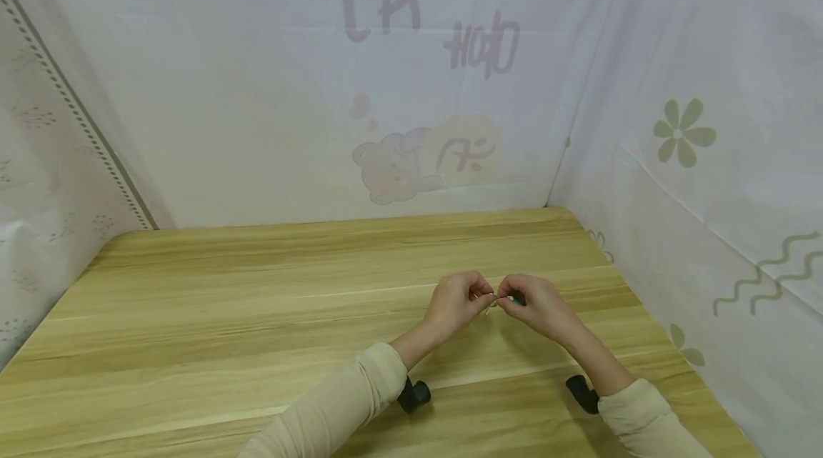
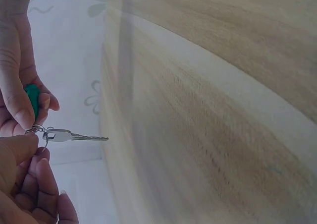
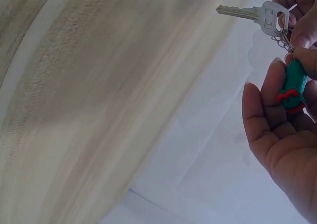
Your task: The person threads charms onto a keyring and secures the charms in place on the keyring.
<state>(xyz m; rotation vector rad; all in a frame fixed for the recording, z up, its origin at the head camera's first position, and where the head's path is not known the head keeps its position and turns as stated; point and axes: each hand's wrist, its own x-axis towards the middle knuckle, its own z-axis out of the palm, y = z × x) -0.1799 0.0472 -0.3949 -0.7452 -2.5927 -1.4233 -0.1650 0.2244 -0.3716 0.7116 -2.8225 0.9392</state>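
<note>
A silver key (image 2: 62, 135) hangs from a thin metal split ring between the two hands, its blade pointing down toward the table. My left hand (image 1: 453, 301) pinches the ring between thumb and fingertips. A short chain (image 3: 283, 41) joins the ring to a green keychain charm (image 3: 295, 80) with red trim. Thumb and fingers of my right hand (image 1: 540, 306) grip that charm near its chain end. Both hands meet fingertip to fingertip above the right half of the table, and in the head view they mostly hide the key.
The wood-grain table (image 1: 225, 322) spreads out beneath the hands. Printed white cloth (image 1: 244, 122) stands behind it and along both sides. Black pieces show by the forearms: one beside the left wrist (image 1: 414, 395), another by the right wrist (image 1: 582, 394).
</note>
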